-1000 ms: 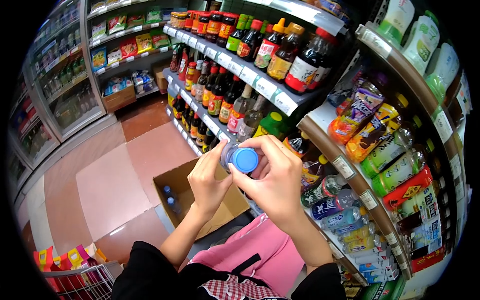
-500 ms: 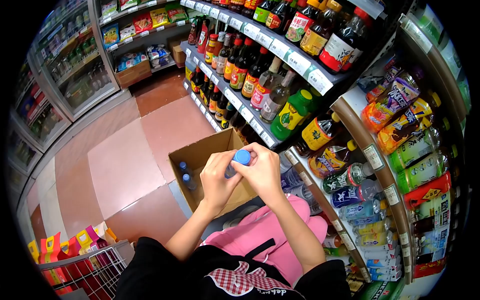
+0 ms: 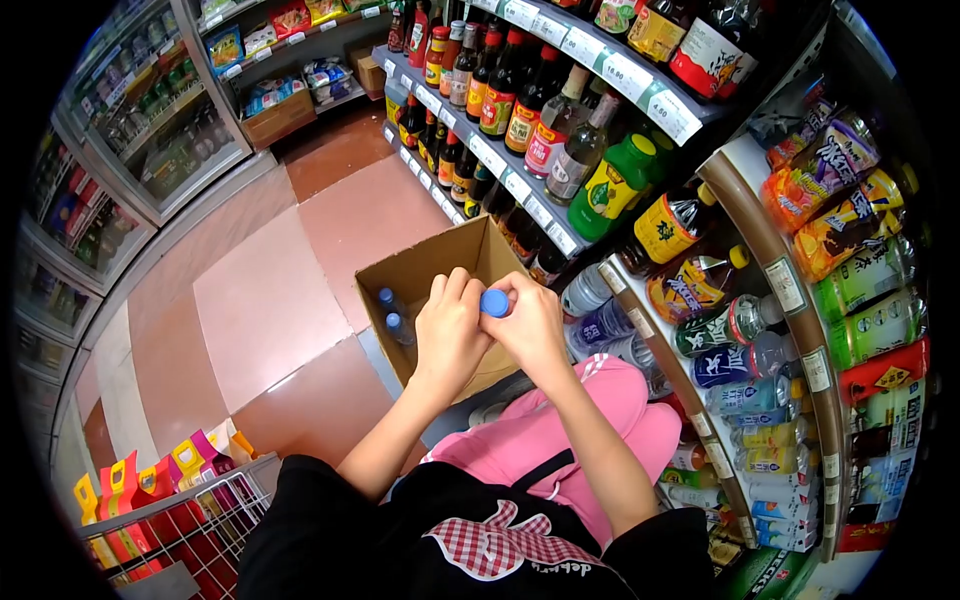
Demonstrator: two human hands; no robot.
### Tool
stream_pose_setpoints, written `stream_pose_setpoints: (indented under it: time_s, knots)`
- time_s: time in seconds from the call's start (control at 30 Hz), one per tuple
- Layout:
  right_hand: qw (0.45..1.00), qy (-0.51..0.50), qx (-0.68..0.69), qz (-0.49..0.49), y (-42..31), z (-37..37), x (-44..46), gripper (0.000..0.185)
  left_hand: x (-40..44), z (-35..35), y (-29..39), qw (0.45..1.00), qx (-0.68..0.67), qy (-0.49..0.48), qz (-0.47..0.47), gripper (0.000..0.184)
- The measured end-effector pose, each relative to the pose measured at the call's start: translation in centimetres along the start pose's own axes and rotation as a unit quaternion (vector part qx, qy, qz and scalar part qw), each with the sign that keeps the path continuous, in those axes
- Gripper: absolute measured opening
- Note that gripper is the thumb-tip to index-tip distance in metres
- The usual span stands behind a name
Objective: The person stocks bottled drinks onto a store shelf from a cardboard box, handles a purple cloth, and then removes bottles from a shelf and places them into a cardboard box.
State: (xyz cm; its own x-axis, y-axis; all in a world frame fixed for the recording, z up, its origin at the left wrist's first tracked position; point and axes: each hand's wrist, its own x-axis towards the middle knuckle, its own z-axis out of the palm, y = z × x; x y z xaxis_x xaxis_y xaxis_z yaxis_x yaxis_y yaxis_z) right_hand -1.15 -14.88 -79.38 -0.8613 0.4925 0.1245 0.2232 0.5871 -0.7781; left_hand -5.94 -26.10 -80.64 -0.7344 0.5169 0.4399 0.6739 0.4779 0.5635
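Observation:
A bottle with a blue cap (image 3: 494,303) is held between my hands above an open cardboard box (image 3: 420,262). My left hand (image 3: 450,335) is closed around the bottle's body, which its fingers mostly hide. The fingers of my right hand (image 3: 530,325) are closed at the cap's right side. Inside the box, near its left wall, stand two more blue-capped bottles, one (image 3: 388,298) behind the other (image 3: 398,327).
Shelves of sauce bottles (image 3: 500,100) rise ahead, and a curved shelf of drinks (image 3: 740,350) stands at the right. A wire cart (image 3: 215,520) with colourful packages is at the lower left. Glass-door coolers (image 3: 150,110) line the left.
The view has shifted, so the box and shelves sit differently in it. My hands have lowered toward the box with the bottle, and my left hand now covers more of it.

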Motion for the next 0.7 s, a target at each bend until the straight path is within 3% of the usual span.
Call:
stream_pose_setpoints:
  time_s: [0.23,0.37,0.53,0.7]
  knots:
    - [0.998,-0.013,-0.037,0.044,2.4,2.6,-0.3,0.026,-0.7,1.3,-1.6,0.997,0.010,-0.076,-0.015,0.021]
    - [0.999,-0.025,0.003,0.034,4.1,3.4,-0.5,0.025,-0.8,1.9,-2.5,0.995,-0.004,-0.095,-0.024,0.017]
    - [0.982,-0.114,0.127,0.085,6.0,3.2,-0.8,0.034,-1.0,2.3,-3.7,0.991,-0.011,-0.123,-0.054,0.020]
    - [0.975,-0.127,0.154,0.098,8.2,3.2,-2.0,0.038,-2.7,4.6,-7.0,0.976,0.065,-0.191,-0.081,0.027]
